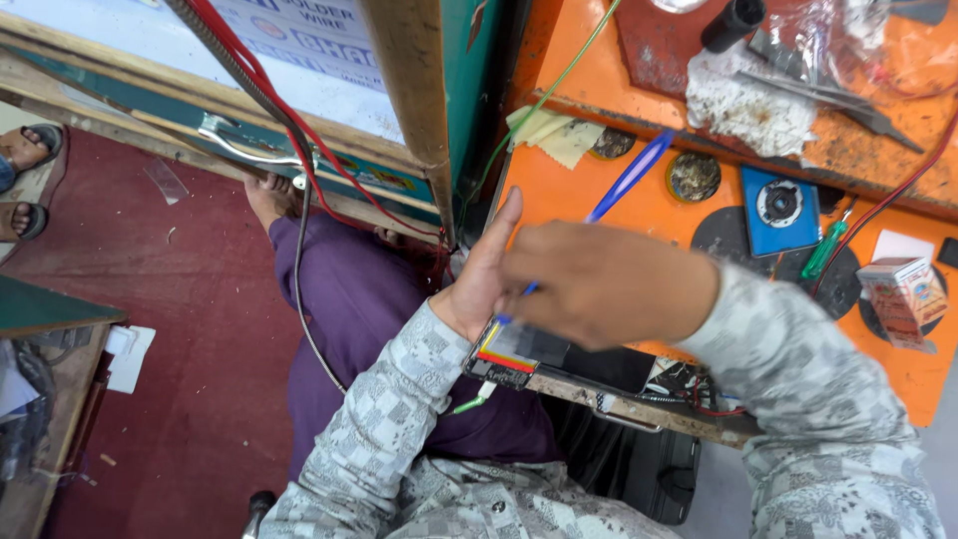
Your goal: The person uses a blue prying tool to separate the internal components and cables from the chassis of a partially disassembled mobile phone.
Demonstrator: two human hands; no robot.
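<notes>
- The right hand (609, 284) is gripping a blue pen-like tool (629, 180), with its fingers curled shut around the lower shaft; the tool's upper end is slanting up and away over the orange bench (589, 205).
- The tool's tip is pointing down at a small dark board (524, 349), which is lying at the near edge of the bench, just under both hands. Whether the tip is touching it is hidden by the knuckles.
- The left hand (484, 269) is standing edge-on beside the board, fingers straight and together, thumb side up. It is closed on nothing and seems to be bracing the board's left side.
- To do this well, the person is probably needing to keep that left palm pressed firm, so the board is not sliding off the bench edge.
- The grip is sitting low on the tool, which should be helping steady, fine movement.
- The red wires (299, 150) and the green wire (539, 100) are hanging near the work and could be snagging a sleeve.
- A green screwdriver (826, 245) is lying well apart, to the right.
</notes>
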